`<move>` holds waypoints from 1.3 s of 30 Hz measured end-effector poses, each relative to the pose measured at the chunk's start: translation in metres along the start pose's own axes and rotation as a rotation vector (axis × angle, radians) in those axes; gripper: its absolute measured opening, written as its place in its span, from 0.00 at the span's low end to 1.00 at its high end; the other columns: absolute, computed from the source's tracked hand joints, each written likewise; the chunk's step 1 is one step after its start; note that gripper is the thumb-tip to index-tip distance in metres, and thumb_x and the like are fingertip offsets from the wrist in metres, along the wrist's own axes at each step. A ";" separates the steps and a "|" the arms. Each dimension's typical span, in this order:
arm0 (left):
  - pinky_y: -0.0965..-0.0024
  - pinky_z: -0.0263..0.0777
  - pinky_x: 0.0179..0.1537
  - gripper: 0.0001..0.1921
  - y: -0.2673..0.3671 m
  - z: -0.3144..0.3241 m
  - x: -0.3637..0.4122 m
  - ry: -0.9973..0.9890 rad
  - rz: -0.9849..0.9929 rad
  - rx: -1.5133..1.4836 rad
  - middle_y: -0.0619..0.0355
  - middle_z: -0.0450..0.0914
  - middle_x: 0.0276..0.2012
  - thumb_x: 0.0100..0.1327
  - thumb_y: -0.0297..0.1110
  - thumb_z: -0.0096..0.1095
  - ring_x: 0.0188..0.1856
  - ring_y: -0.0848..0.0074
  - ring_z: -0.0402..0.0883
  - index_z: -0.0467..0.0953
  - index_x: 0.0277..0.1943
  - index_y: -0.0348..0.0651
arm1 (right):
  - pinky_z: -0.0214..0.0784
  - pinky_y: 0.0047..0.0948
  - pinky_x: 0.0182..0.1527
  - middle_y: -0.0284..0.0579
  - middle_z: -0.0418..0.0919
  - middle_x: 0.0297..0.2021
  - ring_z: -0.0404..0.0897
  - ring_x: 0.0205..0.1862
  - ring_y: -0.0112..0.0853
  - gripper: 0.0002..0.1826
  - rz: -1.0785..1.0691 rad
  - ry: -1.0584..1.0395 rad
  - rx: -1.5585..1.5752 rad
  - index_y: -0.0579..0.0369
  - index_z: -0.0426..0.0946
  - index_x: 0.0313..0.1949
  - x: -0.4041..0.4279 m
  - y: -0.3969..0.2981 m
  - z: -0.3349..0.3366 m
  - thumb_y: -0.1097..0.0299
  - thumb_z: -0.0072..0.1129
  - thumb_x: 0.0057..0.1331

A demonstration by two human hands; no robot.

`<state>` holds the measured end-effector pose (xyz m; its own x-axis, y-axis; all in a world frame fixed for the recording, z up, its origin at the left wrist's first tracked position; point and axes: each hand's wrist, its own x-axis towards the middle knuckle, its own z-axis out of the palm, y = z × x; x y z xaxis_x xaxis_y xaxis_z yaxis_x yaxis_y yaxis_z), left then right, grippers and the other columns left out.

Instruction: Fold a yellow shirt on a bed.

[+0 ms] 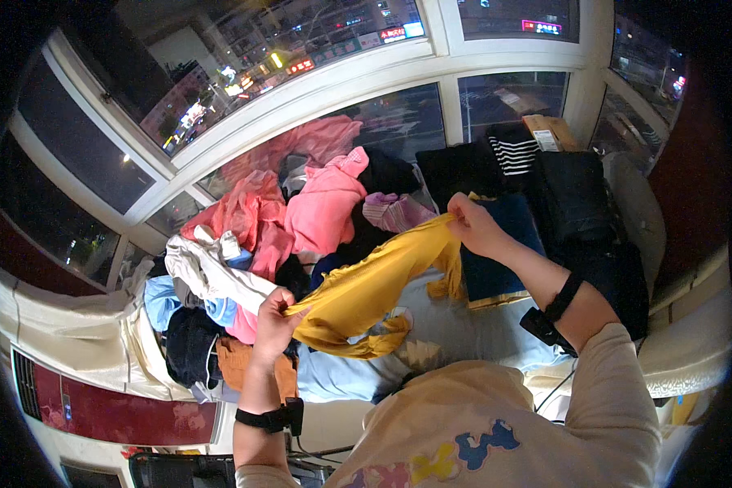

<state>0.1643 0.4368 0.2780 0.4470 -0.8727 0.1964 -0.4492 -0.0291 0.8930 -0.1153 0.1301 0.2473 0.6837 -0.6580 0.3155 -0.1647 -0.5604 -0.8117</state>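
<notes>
A yellow garment (372, 274) is stretched between my two hands above a surface covered by light blue cloth (488, 332). My left hand (276, 323) pinches one end of it. The opposite end, higher and to the right, is gripped by my right hand (474, 226). Its middle sags, and loose parts hang below each hand. A white garment (219, 262) lies just beyond my left hand. Behind my right hand is a folded dark blue item (500, 262) with a yellowish edge beneath it.
A heap of clothes rises at the left and middle, with a pink garment (326, 210), an orange-brown garment (250, 363) and a black garment (189, 344). Folded black clothes (576, 189) are stacked at the right near a cardboard box (555, 131). White-framed windows (317, 82) stand behind.
</notes>
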 end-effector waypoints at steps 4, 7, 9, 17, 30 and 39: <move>0.76 0.63 0.31 0.13 -0.006 -0.007 -0.027 0.005 0.038 0.316 0.63 0.66 0.26 0.49 0.13 0.63 0.30 0.80 0.66 0.66 0.31 0.38 | 0.60 0.23 0.33 0.34 0.62 0.26 0.63 0.28 0.21 0.07 -0.054 0.024 0.190 0.54 0.62 0.38 0.003 -0.003 0.014 0.77 0.49 0.63; 0.70 0.66 0.33 0.10 -0.004 -0.011 -0.045 0.245 0.168 0.539 0.52 0.69 0.26 0.45 0.11 0.54 0.30 0.65 0.70 0.67 0.29 0.35 | 0.58 0.22 0.33 0.33 0.60 0.26 0.62 0.29 0.19 0.07 -0.066 -0.028 0.196 0.54 0.62 0.36 0.003 -0.018 0.016 0.77 0.50 0.62; 0.69 0.66 0.33 0.08 0.001 -0.018 -0.053 0.413 0.169 0.635 0.50 0.69 0.25 0.49 0.12 0.50 0.29 0.63 0.69 0.67 0.30 0.35 | 0.57 0.21 0.32 0.33 0.60 0.26 0.61 0.29 0.18 0.07 -0.214 -0.078 0.100 0.54 0.63 0.35 0.004 -0.034 0.011 0.76 0.51 0.62; 0.71 0.69 0.40 0.05 0.066 -0.060 -0.068 0.696 0.237 0.566 0.55 0.74 0.31 0.61 0.15 0.48 0.34 0.73 0.73 0.69 0.37 0.34 | 0.59 0.29 0.24 0.43 0.66 0.18 0.67 0.20 0.26 0.10 -0.267 -0.034 -0.048 0.59 0.64 0.31 -0.014 -0.125 -0.024 0.70 0.57 0.60; 0.77 0.65 0.37 0.09 0.060 -0.063 -0.117 0.183 -0.144 0.248 0.60 0.71 0.27 0.70 0.33 0.53 0.33 0.82 0.66 0.73 0.37 0.35 | 0.68 0.33 0.37 0.48 0.76 0.29 0.77 0.32 0.35 0.09 -0.047 -0.473 -0.372 0.61 0.73 0.39 -0.095 -0.158 0.003 0.68 0.51 0.68; 0.80 0.65 0.39 0.08 0.126 -0.131 -0.153 0.585 0.404 -0.261 0.64 0.74 0.33 0.70 0.32 0.53 0.35 0.85 0.68 0.72 0.38 0.37 | 0.65 0.22 0.33 0.36 0.74 0.27 0.71 0.31 0.20 0.06 -0.208 0.204 0.157 0.60 0.73 0.40 -0.145 -0.239 -0.028 0.71 0.48 0.70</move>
<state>0.1401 0.6307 0.4137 0.6567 -0.3879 0.6468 -0.4998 0.4184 0.7584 -0.1950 0.3453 0.4091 0.5319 -0.6338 0.5615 0.0859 -0.6193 -0.7804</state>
